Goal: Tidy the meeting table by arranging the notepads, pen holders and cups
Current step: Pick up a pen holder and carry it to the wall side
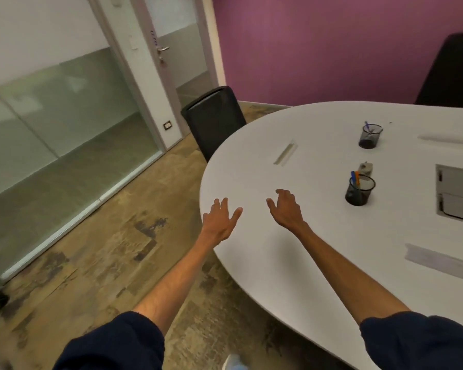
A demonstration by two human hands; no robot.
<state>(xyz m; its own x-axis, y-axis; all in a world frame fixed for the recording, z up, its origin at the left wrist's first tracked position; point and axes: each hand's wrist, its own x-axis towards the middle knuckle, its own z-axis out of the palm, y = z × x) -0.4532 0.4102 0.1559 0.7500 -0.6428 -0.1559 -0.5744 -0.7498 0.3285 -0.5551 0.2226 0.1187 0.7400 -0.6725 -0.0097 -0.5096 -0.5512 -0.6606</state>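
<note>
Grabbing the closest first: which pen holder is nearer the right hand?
The near pen holder with the orange and blue pens; the other stands farther back.

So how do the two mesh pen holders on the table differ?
The near pen holder holds an orange and a blue pen; the far pen holder shows only a blue or purple pen. The near one stands closer to the right hand; the far one lies deeper on the table. Both are dark, upright and untouched.

Sleeves: dark navy, pushed up above the forearms
Left hand (pixel 221 218): bare
Right hand (pixel 288 210): bare
</note>
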